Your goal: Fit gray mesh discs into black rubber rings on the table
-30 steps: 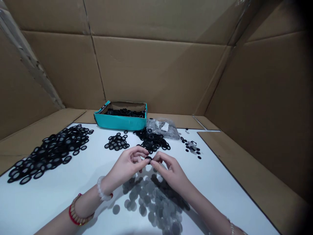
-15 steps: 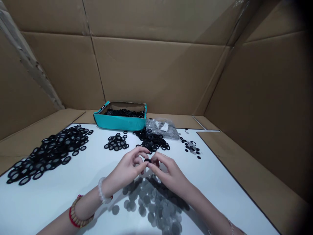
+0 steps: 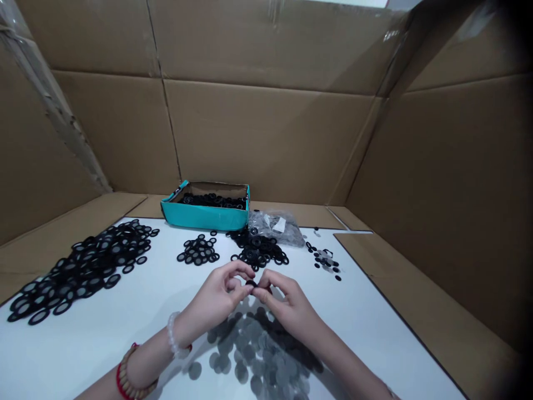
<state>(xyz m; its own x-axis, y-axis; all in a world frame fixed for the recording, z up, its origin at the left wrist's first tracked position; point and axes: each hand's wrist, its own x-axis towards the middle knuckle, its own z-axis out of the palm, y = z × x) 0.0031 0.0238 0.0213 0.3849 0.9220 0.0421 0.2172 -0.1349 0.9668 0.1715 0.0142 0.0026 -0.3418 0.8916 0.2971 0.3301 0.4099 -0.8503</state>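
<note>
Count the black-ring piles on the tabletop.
3: a large pile at left, a small pile near the turquoise box, and a central pile by the plastic bag. Some may be hidden.

The left forearm (image 3: 154, 353) reaches in from the near left and slants to the far right; the right forearm (image 3: 339, 353) mirrors it from the near right. Both wrists are nearly straight. The left hand (image 3: 220, 291) and right hand (image 3: 287, 297) meet tip to tip in a pinch, thumbs on the near side. The left index finger (image 3: 237, 268) arches on the far side; the right index finger (image 3: 277, 277) bends leftward.
</note>
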